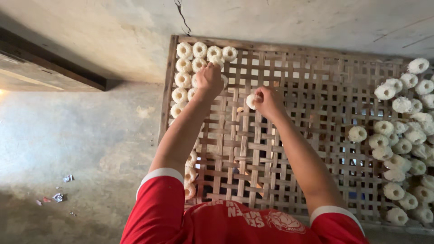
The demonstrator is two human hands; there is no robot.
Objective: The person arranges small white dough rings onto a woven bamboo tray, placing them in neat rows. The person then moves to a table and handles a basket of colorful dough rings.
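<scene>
While both arms stretch forward, right hand (267, 102) pinching white ring (252, 100)

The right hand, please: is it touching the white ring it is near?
Touching. The head view shows the right hand with its fingers closed around a white ring above the woven rack.

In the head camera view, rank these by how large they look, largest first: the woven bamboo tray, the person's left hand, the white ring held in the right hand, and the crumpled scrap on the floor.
1. Woven bamboo tray, by far the largest.
2. Left hand.
3. White ring, partly hidden by the right hand.
4. Crumpled scrap, smallest, though close to the ring's visible part, so that order is unsure.
</scene>
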